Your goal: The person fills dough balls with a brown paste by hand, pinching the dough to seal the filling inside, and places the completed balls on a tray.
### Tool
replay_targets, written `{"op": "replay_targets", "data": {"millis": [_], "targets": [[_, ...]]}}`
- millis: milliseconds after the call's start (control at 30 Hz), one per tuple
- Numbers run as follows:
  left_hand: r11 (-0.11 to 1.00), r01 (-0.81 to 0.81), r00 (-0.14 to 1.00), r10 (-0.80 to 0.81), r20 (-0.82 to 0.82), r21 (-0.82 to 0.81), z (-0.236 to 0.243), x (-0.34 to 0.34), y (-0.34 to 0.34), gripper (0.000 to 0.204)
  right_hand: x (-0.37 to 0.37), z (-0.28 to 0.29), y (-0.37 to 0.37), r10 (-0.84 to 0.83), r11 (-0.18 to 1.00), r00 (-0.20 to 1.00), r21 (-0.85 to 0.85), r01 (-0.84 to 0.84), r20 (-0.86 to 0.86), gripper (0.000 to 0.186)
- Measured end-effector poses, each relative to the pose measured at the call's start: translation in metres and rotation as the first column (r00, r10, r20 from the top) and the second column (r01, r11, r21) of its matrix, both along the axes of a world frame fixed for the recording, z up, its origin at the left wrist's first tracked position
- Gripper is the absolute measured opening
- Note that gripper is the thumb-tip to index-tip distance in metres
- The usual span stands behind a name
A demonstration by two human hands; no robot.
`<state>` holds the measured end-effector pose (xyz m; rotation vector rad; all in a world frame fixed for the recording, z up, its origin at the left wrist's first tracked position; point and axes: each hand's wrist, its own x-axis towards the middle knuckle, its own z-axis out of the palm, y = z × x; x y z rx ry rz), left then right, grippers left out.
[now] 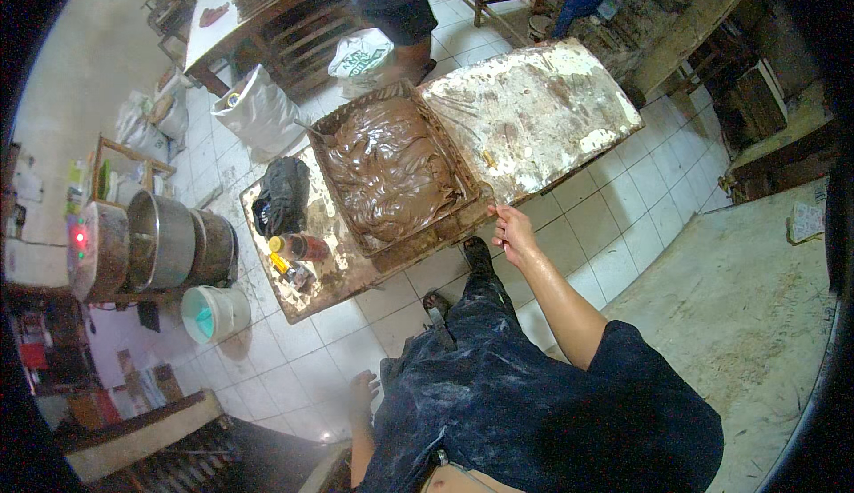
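A large square tray (469, 192) full of thick, glossy brown paste (382, 164) lies on a low, stained table (534, 106). My right hand (514, 235) is stretched out just off the table's near edge, close to the tray's near right corner. Its fingers are curled and pinched together; whether anything small is between them cannot be made out. My left hand (363, 393) hangs low by my left side, fingers loosely apart, holding nothing visible. A handle (311, 128) sticks out over the tray's far left corner.
On the table's left end are a black cloth bag (282, 195), a dark bottle (301, 247) and a small yellow-topped container (283, 266). Large metal pots (160, 242), a white bucket (215, 313) and a white sack (258, 112) stand leftward. Another person (391, 0) stands beyond the table.
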<state>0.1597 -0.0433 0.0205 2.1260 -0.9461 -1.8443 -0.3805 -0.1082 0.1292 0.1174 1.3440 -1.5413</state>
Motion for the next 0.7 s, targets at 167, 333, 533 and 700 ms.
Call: {"op": "replay_targets", "data": {"millis": [167, 333, 533, 700], "targets": [[0.997, 0.071, 0.997, -0.071, 0.001, -0.038, 0.010, -0.012, -0.003, 0.044, 0.003, 0.013, 0.000, 0.062, 0.995, 0.968, 0.087, -0.042, -0.241, 0.025], [1.000, -0.018, 0.998, 0.019, -0.065, 0.013, -0.010, -0.001, 0.009, 0.039, 0.000, 0.016, 0.004, 0.088, 0.996, 0.976, 0.016, -0.086, -0.201, 0.025], [0.998, -0.068, 0.998, 0.068, 0.011, 0.003, -0.005, -0.014, 0.000, 0.038, 0.012, -0.021, -0.004, 0.170, 0.980, 0.554, 0.080, -0.182, -0.815, 0.026], [0.993, -0.098, 0.995, 0.099, -0.013, 0.066, -0.015, -0.011, 0.003, 0.043, 0.038, -0.014, -0.004, 0.341, 0.937, 0.401, 0.274, -0.216, -0.851, 0.028]]}}
